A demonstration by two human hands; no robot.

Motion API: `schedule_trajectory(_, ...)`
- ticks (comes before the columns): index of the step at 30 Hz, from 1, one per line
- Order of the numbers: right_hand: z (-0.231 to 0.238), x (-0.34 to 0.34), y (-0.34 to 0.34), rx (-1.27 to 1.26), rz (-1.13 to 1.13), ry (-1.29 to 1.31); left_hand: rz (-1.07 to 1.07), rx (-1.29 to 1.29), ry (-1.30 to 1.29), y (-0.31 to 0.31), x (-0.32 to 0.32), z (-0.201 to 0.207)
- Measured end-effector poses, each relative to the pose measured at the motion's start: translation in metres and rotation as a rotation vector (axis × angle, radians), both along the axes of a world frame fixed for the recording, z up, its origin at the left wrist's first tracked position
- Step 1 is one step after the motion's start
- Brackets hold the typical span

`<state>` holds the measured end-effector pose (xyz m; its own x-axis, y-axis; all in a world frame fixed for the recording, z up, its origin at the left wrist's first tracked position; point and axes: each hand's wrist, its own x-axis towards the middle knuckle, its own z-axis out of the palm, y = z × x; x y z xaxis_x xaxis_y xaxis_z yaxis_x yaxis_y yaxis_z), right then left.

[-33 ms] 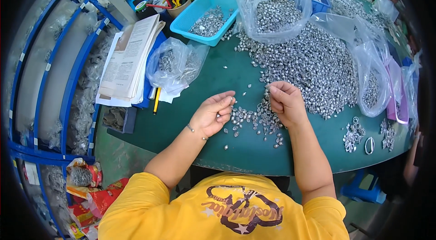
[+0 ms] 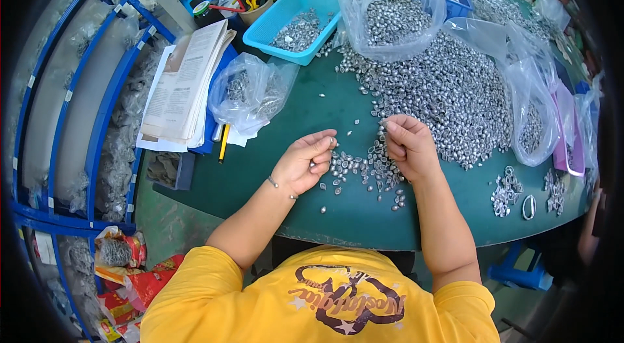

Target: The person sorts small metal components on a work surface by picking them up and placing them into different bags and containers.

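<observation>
My left hand (image 2: pixel 304 162) is over the green table, its thumb and forefinger pressed together and the other fingers curled. A tiny greyish bit shows at its fingertips, too small to name. Across a short gap, my right hand (image 2: pixel 412 148) is closed in a pinch at the edge of the heap; whatever it holds is hidden. Between and below the hands lies a loose scatter of small silver oval metal pieces (image 2: pixel 351 165). Beyond my right hand spreads a large heap of similar metal pieces (image 2: pixel 448 93).
A clear bag of pieces (image 2: pixel 398 21) stands on the heap. Behind are a light-blue basket (image 2: pixel 302 56) and a pot of pliers (image 2: pixel 257 12). Papers (image 2: pixel 185 86), a knotted plastic bag (image 2: pixel 250 99) and a yellow pencil (image 2: pixel 224 143) lie left; metal rings (image 2: pixel 507 192) lie right, near a purple tray (image 2: pixel 564 128).
</observation>
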<state>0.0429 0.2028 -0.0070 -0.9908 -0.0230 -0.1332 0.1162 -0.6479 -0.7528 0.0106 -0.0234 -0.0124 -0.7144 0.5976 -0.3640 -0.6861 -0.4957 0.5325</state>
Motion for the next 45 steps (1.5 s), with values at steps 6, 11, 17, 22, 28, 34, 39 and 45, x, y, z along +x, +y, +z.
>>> schedule_trajectory(6, 0.0, 0.002, 0.001, -0.202, 0.085, 0.06, 0.017, 0.139, 0.081, -0.009, -0.006, -0.012)
schedule_trajectory(11, -0.001, 0.004, -0.004, -0.262, 0.155, 0.056, 0.007, 0.24, -0.026, -0.014, -0.004, -0.011)
schedule_trajectory(17, -0.001, 0.006, -0.01, -0.207, 0.152, -0.003, -0.03, 0.354, -0.059, -0.013, -0.002, -0.011)
schedule_trajectory(22, 0.002, 0.006, -0.011, -0.353, 0.152, 0.009, 0.02, 0.299, -0.127, -0.016, -0.002, 0.0)
schedule_trajectory(28, 0.011, 0.007, -0.033, 0.923, 0.039, 0.12, 0.093, -0.214, 0.202, -0.028, -0.011, 0.022)
schedule_trajectory(34, 0.002, 0.008, -0.06, 1.634, 0.058, 0.415, -0.061, -1.144, 1.105, -0.016, -0.013, 0.02)
schedule_trajectory(39, 0.003, 0.006, -0.053, 1.413, 0.07, 0.325, -0.078, -1.206, 1.361, -0.011, -0.009, -0.005)
schedule_trajectory(45, 0.002, 0.005, -0.041, 1.458, 0.045, 0.287, -0.071, -1.189, 1.396, -0.008, -0.007, -0.005)
